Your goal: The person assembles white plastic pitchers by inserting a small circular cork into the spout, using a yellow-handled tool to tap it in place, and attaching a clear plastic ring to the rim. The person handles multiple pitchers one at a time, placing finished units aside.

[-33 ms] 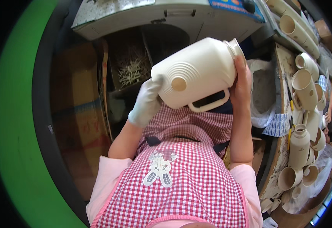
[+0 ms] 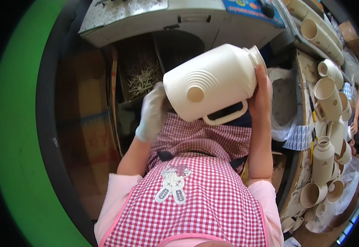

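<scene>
A cream-coloured jug (image 2: 220, 78) lies tilted on its side in front of me, its neck to the upper right. Raised rings surround a round tan spot on its wall, and its handle (image 2: 226, 118) points down toward my lap. My bare right hand (image 2: 261, 90) is closed around the neck end. At the base end is my left hand (image 2: 152, 113) in a pale glove, right against the jug's bottom edge. The left fingers are mostly hidden behind the base, so whether they grip is unclear.
On the right, a worn workbench (image 2: 305, 78) carries several cream jugs, cups and a bottle (image 2: 323, 158). A clear plastic bag (image 2: 282, 99) hangs beside it. Ahead stands a grey-white table (image 2: 155, 26); beneath it, a bin holds thin pale scraps (image 2: 142, 80). Another person's arm (image 2: 358, 113) shows far right.
My left hand has slid off the jug's side wall to its bottom edge, down and slightly left. The jug has dropped very slightly; the right hand keeps its hold.
</scene>
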Available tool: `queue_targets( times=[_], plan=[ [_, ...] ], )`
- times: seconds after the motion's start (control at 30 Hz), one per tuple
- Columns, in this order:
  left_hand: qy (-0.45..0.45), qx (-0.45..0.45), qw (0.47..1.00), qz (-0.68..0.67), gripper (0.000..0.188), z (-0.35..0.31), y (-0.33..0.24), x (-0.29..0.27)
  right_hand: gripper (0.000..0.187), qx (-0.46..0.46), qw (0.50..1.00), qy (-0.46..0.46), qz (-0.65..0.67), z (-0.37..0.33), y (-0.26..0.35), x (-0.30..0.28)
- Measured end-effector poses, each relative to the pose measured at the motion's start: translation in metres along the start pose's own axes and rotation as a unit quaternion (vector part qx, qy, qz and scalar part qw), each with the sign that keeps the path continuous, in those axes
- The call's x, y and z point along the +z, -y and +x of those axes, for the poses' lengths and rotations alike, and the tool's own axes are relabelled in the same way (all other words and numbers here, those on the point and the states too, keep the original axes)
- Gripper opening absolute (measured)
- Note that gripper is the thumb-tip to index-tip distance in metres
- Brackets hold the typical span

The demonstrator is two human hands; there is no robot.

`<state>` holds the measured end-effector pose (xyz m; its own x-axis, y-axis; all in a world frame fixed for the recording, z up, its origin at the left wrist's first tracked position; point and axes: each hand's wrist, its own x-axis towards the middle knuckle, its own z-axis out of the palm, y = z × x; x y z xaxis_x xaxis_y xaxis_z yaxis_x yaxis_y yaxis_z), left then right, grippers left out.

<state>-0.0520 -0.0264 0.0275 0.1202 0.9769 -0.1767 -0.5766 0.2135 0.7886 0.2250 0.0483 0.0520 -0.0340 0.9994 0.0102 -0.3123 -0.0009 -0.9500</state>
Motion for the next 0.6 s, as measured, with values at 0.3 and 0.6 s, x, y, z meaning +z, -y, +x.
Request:
queue_targets(
  times=[0.3,0.6],
  plan=[
    [-0.034,0.280,0.846,0.452,0.051,0.014,-0.029,-0.043,0.060,0.078,0.982,0.069,0.157,0.020,-0.017,0.031],
    [-0.360,0.228,0.509,0.748,0.096,0.228,-0.392,-0.086,0.044,0.106,0.989,-0.095,-0.048,-0.001,-0.043,-0.061]
  ],
)
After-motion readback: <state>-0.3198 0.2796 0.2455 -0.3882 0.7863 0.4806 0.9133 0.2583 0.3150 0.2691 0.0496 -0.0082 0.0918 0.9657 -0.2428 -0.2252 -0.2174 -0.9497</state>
